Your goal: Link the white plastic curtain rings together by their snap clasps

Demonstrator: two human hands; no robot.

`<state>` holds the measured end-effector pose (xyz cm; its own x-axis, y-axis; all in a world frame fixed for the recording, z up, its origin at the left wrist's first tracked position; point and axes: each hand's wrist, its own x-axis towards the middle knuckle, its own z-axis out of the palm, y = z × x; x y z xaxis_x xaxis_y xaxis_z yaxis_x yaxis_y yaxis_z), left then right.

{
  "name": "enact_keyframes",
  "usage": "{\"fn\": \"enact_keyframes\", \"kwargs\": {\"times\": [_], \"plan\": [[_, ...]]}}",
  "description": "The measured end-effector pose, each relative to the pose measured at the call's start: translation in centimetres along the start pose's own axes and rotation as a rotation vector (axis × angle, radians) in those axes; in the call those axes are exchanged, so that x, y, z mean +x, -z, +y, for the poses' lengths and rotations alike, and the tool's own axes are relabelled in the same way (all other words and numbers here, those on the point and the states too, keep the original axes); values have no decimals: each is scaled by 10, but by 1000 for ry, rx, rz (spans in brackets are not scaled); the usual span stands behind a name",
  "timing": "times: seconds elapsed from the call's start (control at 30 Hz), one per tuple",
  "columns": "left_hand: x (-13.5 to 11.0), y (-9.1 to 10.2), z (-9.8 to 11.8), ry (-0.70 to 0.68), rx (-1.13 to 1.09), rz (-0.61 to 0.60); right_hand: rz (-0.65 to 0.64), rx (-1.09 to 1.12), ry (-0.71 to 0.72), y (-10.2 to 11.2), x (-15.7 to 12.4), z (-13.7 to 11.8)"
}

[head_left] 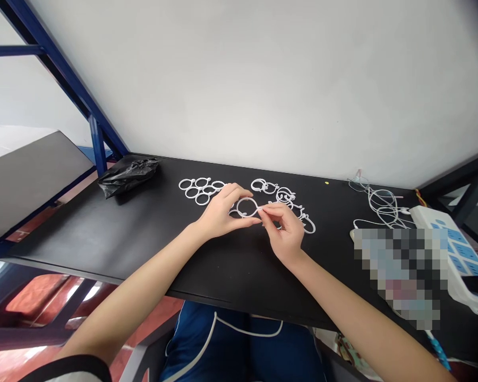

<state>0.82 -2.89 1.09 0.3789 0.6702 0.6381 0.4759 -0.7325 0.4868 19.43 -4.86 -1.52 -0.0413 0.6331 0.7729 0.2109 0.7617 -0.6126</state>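
Note:
A thin white ring [239,214], like a shower curtain ring, is held up between my two hands above the black table. My left hand [220,212] curves around it, with the thumb along its lower edge and the index finger near its upper edge. At the ring's right end, my right hand [283,228] pinches it between thumb and fingertips. Left of my hands, several closed white rings [202,199] lie in a loose cluster. Behind and right of my right hand, more white rings [284,194] lie tangled or overlapping, some partly hidden by the fingers.
A crumpled black plastic bag [129,176] lies at the table's back left. On the right are coiled white cables [382,207], a blurred-out flat object [400,276] and a white power strip [454,249]. A pale wall [263,95] rises behind the black table [143,228].

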Motion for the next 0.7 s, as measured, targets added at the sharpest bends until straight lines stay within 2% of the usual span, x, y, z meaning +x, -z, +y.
{"fn": "enact_keyframes", "kwargs": {"times": [0.13, 0.3, 0.7], "plan": [[-2, 0, 1, 27, -39, -74, 31, -24, 6, 0, -1, -1], [-3, -2, 0, 27, -50, -140, 0, -10, 0, -1, -1, -2], [-3, -1, 0, 73, -6, -100, -50, -29, 18, 2, 1, -2]]}}
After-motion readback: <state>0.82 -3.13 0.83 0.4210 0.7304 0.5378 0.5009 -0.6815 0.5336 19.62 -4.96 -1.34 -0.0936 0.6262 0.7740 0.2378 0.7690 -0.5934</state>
